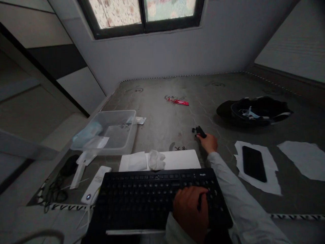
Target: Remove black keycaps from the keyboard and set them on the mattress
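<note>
A black keyboard (137, 196) lies in front of me, tilted slightly. My left hand (191, 210) rests over its right part, fingers curled in and thumb toward the number keys. A dark spot shows between thumb and fingers; whether it is a held piece or the keyboard behind cannot be made out. Beyond the keyboard, my right hand (210, 142) pinches a small black oblong piece (200, 131) just above or on the grey mat. Beside it lie small black bits (193, 129), too small to name.
White paper (177, 159) with a crumpled tissue (155, 160) lies behind the keyboard. Left are a clear plastic bin (127, 135), a white power strip-like bar (95, 184) and cables (54, 195). Right are a phone (254, 163) on paper and a black bag (225, 113). A red packet (179, 101) lies farther back.
</note>
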The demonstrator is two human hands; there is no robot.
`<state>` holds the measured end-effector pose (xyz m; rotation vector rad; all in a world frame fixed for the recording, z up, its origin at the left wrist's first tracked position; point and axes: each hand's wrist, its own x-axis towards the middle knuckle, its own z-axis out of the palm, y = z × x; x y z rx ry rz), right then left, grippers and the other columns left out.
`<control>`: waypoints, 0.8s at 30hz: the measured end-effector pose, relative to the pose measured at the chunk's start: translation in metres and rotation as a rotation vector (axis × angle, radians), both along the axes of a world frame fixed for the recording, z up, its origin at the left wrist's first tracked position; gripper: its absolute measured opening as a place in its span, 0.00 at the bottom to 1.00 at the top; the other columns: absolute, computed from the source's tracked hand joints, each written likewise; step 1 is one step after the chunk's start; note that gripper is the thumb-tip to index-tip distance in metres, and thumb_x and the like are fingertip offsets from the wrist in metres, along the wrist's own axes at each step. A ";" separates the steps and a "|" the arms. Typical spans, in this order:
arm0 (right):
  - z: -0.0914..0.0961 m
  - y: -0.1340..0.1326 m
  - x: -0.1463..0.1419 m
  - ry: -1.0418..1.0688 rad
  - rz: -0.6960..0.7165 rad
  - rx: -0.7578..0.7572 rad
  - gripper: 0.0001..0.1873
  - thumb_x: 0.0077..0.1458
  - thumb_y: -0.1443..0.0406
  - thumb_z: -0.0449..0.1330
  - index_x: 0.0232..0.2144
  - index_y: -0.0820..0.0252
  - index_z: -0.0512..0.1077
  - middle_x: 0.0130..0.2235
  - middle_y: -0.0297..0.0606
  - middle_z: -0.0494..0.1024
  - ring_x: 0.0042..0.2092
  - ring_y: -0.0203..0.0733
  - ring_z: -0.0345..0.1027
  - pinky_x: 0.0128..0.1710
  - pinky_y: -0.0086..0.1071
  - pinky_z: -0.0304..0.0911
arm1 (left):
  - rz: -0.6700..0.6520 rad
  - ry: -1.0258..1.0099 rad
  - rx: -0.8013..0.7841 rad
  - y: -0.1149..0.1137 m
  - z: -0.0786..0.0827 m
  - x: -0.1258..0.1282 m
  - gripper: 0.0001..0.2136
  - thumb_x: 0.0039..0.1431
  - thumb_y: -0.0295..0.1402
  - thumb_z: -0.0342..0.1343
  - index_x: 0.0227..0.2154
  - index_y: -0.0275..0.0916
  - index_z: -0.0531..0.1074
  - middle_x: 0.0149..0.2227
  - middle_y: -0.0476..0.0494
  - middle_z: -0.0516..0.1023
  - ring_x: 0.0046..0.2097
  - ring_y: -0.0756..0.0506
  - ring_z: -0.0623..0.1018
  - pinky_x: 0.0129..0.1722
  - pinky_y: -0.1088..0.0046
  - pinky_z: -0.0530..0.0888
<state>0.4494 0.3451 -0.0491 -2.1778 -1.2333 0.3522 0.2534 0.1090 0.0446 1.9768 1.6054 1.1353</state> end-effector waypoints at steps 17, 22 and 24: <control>0.013 0.042 -0.008 -0.192 0.033 -0.199 0.20 0.54 0.52 0.60 0.45 0.53 0.79 0.41 0.51 0.80 0.43 0.56 0.74 0.37 0.41 0.64 | 0.064 -0.156 0.153 0.001 -0.017 0.010 0.10 0.63 0.30 0.48 0.30 0.46 0.74 0.28 0.55 0.80 0.27 0.51 0.77 0.29 0.67 0.63; 0.010 0.044 -0.008 -0.183 0.040 -0.188 0.19 0.54 0.52 0.60 0.44 0.53 0.79 0.40 0.50 0.80 0.42 0.56 0.74 0.37 0.40 0.65 | -0.013 -0.117 0.136 0.002 -0.011 0.005 0.09 0.61 0.27 0.50 0.31 0.47 0.73 0.30 0.57 0.81 0.30 0.51 0.79 0.29 0.69 0.64; 0.008 0.043 -0.007 -0.188 0.046 -0.186 0.19 0.53 0.52 0.61 0.44 0.53 0.79 0.40 0.50 0.80 0.42 0.55 0.74 0.36 0.40 0.65 | -0.034 -0.108 0.136 0.002 -0.009 0.003 0.09 0.60 0.27 0.50 0.31 0.47 0.73 0.31 0.57 0.82 0.30 0.51 0.79 0.29 0.69 0.65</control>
